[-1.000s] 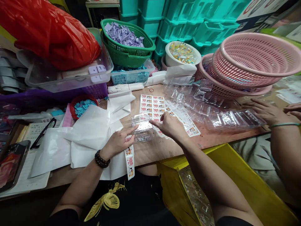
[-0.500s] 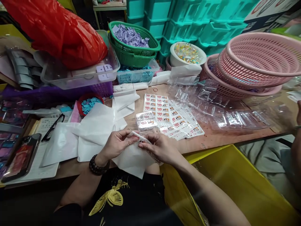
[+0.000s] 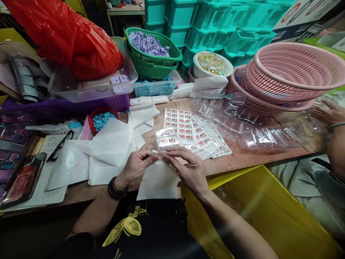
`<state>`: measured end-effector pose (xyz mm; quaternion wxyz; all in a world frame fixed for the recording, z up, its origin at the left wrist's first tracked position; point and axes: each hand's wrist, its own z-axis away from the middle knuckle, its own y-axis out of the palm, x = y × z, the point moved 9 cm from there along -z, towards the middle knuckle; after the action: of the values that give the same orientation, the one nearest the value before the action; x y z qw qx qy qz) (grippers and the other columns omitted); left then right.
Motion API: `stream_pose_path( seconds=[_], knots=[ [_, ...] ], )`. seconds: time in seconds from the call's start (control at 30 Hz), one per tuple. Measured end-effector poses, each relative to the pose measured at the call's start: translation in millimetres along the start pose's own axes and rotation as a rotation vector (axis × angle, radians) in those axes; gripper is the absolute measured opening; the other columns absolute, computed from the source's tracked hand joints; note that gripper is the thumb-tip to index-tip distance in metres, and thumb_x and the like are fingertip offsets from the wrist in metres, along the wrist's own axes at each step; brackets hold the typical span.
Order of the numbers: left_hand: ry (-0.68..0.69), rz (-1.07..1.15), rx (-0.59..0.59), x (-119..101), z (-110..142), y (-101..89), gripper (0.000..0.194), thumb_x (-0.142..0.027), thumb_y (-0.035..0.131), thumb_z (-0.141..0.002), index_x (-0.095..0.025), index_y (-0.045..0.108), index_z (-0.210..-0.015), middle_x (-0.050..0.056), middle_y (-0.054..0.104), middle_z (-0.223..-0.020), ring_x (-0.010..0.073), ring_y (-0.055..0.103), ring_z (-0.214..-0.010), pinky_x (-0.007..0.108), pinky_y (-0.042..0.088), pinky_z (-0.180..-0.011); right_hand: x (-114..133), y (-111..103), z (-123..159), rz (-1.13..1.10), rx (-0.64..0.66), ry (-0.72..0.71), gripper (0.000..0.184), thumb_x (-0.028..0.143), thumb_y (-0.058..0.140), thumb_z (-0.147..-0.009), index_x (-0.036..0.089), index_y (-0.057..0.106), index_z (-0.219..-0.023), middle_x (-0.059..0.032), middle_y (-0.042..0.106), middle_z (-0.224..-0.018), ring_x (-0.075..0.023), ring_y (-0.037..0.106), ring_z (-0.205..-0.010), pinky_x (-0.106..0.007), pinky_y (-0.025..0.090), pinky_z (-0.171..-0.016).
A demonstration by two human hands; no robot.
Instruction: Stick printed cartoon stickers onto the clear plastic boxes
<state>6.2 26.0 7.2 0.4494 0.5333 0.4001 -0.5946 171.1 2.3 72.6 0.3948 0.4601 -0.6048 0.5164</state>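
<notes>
A sticker sheet (image 3: 159, 180), its white back towards me, hangs from both hands at the table's front edge. My left hand (image 3: 137, 165) pinches its upper edge between thumb and forefinger. On the other side my right hand (image 3: 187, 167) grips the same sheet, which is folded over at the top so a little print shows. Just beyond my fingers lies a clear plastic case (image 3: 166, 138) with printed labels visible on it. Printed sticker sheets (image 3: 185, 124) are fanned out behind it.
Clear plastic cases (image 3: 269, 136) are spread at right, before pink baskets (image 3: 293, 68). White backing paper (image 3: 107, 151) lies left, near a phone (image 3: 24, 180) and glasses (image 3: 60, 145). A yellow bin (image 3: 256, 201) stands at the front right. Another person's hand (image 3: 330, 109) is at far right.
Both hands have shifted slightly and the sheet's lower part hangs straighter. My right fingers are more extended along its fold. The other person's hand has come onto the cases at right.
</notes>
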Motion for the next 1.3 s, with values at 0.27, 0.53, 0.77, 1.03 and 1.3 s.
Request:
stream_pose_path(
  seconds=[0.27, 0.53, 0.77, 1.03, 1.3],
  knots=[
    [0.074, 0.086, -0.001, -13.4, -4.1, -36.6, 0.029, -0.043, 0.072, -0.071, -0.018, 0.062, -0.063, 0.004, 0.063, -0.068, 0.016, 0.056, -0.064, 0.027, 0.045, -0.059, -3.5, -55.6, -34.1, -0.142, -0.054, 0.058, 0.03, 0.053, 0.074, -0.079, 0.025, 0.065, -0.084, -0.0044, 0.067, -0.083, -0.0203, 0.063, -0.08, -0.037, 0.052, -0.077],
    [-0.042, -0.133, 0.108, -23.8, -27.7, -19.6, 0.045, -0.052, 0.045, -0.092, -0.015, 0.07, -0.097, -0.002, 0.05, -0.048, 0.0135, 0.041, -0.043, 0.027, 0.03, -0.047, -47.4, 4.6, -118.2, 0.189, 0.523, 0.327, 0.031, 0.044, 0.075, -0.072, 0.018, 0.061, -0.065, 0.0023, 0.054, -0.061, -0.0104, 0.044, -0.059, -0.027, 0.034, -0.058],
    [-0.024, -0.607, -0.037, -32.8, -44.6, -7.4, 0.025, -0.031, 0.051, -0.091, -0.017, 0.07, -0.095, 0.0, 0.063, -0.064, 0.0144, 0.054, -0.056, 0.025, 0.037, -0.055, -55.0, 34.1, -149.8, 0.501, 0.786, 0.343, 0.015, 0.021, 0.068, -0.073, 0.017, 0.063, -0.059, 0.0024, 0.058, -0.061, -0.0104, 0.046, -0.059, -0.026, 0.034, -0.058],
    [-0.054, -0.723, -0.08, -24.8, -48.2, -8.7, 0.022, -0.03, 0.055, -0.089, -0.018, 0.074, -0.091, -0.003, 0.055, -0.057, 0.012, 0.045, -0.052, 0.025, 0.032, -0.055, -60.8, 39.5, -154.2, 0.707, 0.874, 0.361, 0.014, 0.026, 0.065, -0.077, 0.016, 0.067, -0.066, 0.0, 0.062, -0.065, -0.0134, 0.053, -0.067, -0.026, 0.037, -0.06],
    [-0.066, -0.727, -0.084, -22.8, -49.5, -8.2, 0.034, -0.027, 0.053, -0.089, -0.018, 0.073, -0.115, -0.004, 0.052, -0.055, 0.013, 0.043, -0.051, 0.025, 0.034, -0.058, -67.4, 40.4, -156.9, 0.712, 0.872, 0.355, 0.013, 0.023, 0.064, -0.076, 0.016, 0.069, -0.067, -0.0009, 0.066, -0.069, -0.0144, 0.054, -0.07, -0.027, 0.039, -0.063]
  ],
)
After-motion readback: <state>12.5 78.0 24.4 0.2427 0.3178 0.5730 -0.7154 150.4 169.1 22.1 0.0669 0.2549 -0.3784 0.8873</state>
